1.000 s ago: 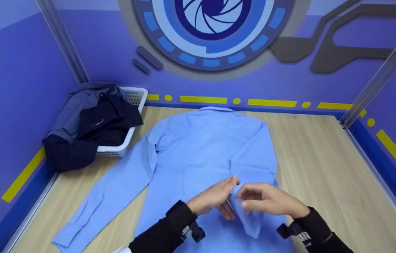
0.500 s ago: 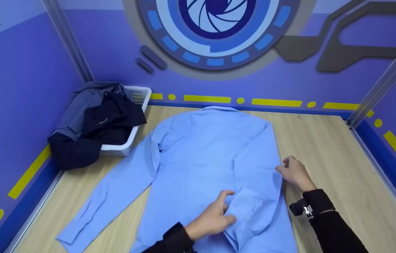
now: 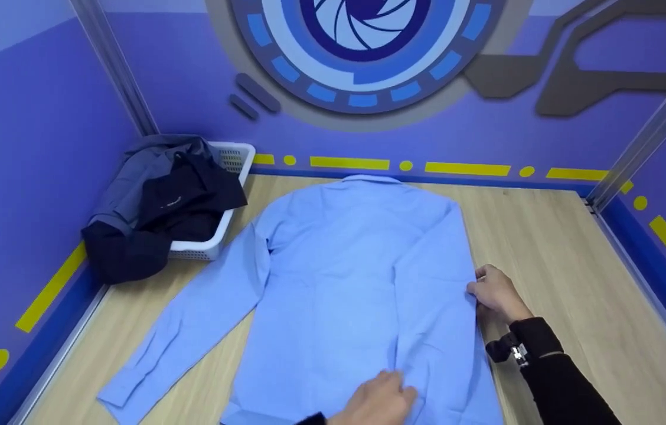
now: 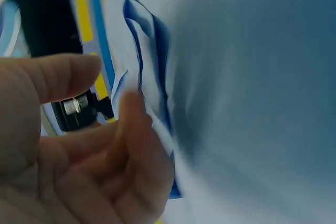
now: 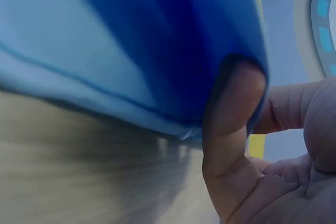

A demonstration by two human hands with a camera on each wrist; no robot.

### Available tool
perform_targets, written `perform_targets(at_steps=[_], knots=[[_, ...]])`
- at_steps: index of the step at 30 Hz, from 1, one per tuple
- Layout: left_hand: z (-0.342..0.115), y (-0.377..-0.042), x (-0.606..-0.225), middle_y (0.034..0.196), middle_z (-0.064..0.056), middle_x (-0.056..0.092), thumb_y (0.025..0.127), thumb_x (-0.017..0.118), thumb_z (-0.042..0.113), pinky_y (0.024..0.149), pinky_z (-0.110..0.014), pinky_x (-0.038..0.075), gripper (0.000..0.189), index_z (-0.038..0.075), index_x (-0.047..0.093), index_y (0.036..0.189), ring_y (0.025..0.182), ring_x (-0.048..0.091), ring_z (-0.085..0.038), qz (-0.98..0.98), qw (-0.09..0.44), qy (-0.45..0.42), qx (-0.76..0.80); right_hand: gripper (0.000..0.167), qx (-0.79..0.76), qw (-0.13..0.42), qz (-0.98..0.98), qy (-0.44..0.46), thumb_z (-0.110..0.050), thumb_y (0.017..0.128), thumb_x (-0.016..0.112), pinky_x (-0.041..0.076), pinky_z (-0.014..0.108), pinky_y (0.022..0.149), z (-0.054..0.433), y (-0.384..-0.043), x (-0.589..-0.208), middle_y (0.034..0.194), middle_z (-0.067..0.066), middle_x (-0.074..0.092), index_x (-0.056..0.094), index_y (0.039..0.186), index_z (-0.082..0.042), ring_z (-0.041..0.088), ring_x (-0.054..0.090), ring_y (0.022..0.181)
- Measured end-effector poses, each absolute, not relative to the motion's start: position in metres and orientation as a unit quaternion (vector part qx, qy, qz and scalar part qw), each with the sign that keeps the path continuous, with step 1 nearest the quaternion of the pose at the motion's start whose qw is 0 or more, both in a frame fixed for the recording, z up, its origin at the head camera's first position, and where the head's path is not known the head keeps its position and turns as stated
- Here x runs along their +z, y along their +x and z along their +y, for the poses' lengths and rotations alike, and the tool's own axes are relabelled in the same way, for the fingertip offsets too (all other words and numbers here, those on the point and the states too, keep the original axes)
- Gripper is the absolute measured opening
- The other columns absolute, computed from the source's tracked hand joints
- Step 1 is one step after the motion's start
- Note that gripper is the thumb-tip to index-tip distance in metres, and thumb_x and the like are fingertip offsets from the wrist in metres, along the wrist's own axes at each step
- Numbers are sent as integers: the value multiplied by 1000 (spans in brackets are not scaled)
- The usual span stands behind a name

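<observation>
On grained wood (image 3: pixel 551 260), creased blue shirt (image 3: pixel 351 265)

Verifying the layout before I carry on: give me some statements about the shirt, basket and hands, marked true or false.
1. The right hand grips the edge of the shirt. True.
2. Both sleeves stretch out sideways. False: one sleeve does; the other sleeve is folded over the shirt.
3. The collar is nearest the person. False: the collar lies at the far end.
4. Dark clothes are piled in the basket. True.
5. In the head view, the left hand is lower than the right. True.
</observation>
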State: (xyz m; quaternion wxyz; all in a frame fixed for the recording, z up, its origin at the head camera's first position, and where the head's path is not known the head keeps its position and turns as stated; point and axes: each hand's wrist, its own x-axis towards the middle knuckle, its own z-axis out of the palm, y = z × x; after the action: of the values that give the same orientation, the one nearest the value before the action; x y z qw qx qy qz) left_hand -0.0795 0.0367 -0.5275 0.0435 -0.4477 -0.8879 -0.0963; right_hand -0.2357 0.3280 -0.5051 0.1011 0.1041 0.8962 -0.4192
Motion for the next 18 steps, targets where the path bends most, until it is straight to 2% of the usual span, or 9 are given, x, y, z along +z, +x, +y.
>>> perform_targets(at_steps=[1, 3, 5, 6, 8, 12, 14, 16, 18], knots=[[44, -78, -535, 80, 3, 58, 84, 72, 22, 54, -19, 37, 5, 19, 70, 88, 70, 50, -7, -875, 135, -461, -62, 36, -423, 104, 894, 108, -4, 91, 55, 52, 30, 57, 327, -235, -505, 107, 27, 58, 47, 121, 14, 25, 61, 78], [60, -76, -553, 75, 6, 49, 85, 68, 25, 51, -18, 26, 13, 23, 62, 74, 63, 38, -6, -839, 290, -461, -16, 35, -429, 109, 890, 112, -5, 91, 54, 51, 30, 54, 326, -235, -505, 102, 23, 58, 47, 121, 13, 22, 59, 70], [74, -76, -565, 66, 8, 40, 87, 65, 26, 49, -19, 16, 28, 24, 50, 63, 56, 24, -5, -811, 361, -461, 3, 34, -436, 112, 886, 114, -5, 92, 53, 51, 30, 53, 326, -235, -505, 100, 21, 57, 46, 121, 12, 20, 58, 64], [79, -77, -566, 62, 9, 37, 87, 65, 27, 47, -20, 14, 34, 25, 45, 60, 54, 21, -4, -803, 374, -464, 4, 34, -441, 113, 883, 117, -5, 92, 53, 52, 30, 52, 326, -234, -506, 100, 21, 57, 46, 121, 12, 19, 58, 63], [85, -78, -560, 58, 9, 35, 91, 65, 28, 45, -21, 13, 38, 24, 43, 60, 50, 19, -4, -806, 341, -484, 4, 36, -449, 115, 878, 116, -5, 92, 53, 54, 30, 52, 326, -234, -506, 103, 21, 57, 45, 123, 13, 19, 58, 62], [78, -90, -517, 60, 8, 52, 90, 71, 28, 41, -19, 31, 19, 21, 62, 75, 50, 45, -3, -848, 135, -509, -58, 41, -474, 121, 864, 117, -12, 99, 53, 56, 31, 55, 328, -232, -503, 106, 21, 57, 42, 131, 13, 19, 60, 65], [69, -101, -496, 63, 9, 55, 89, 70, 19, 46, -17, 39, 12, 19, 63, 79, 55, 49, -1, -861, 67, -480, -154, 45, -486, 120, 858, 116, -21, 104, 52, 57, 31, 57, 330, -231, -500, 102, 19, 59, 41, 132, 12, 18, 61, 66], [56, -112, -477, 65, 6, 57, 89, 65, 9, 53, -13, 42, 7, 14, 67, 86, 57, 48, 2, -852, 36, -436, -287, 49, -498, 111, 852, 117, -30, 108, 50, 57, 31, 59, 333, -229, -497, 99, 17, 62, 42, 132, 12, 17, 63, 68], [38, -123, -460, 65, 4, 55, 90, 59, 3, 54, -12, 42, 13, 9, 70, 93, 54, 43, 4, -820, 27, -383, -425, 53, -510, 101, 846, 120, -36, 109, 45, 58, 31, 61, 337, -229, -494, 101, 20, 65, 42, 133, 12, 17, 66, 68]])
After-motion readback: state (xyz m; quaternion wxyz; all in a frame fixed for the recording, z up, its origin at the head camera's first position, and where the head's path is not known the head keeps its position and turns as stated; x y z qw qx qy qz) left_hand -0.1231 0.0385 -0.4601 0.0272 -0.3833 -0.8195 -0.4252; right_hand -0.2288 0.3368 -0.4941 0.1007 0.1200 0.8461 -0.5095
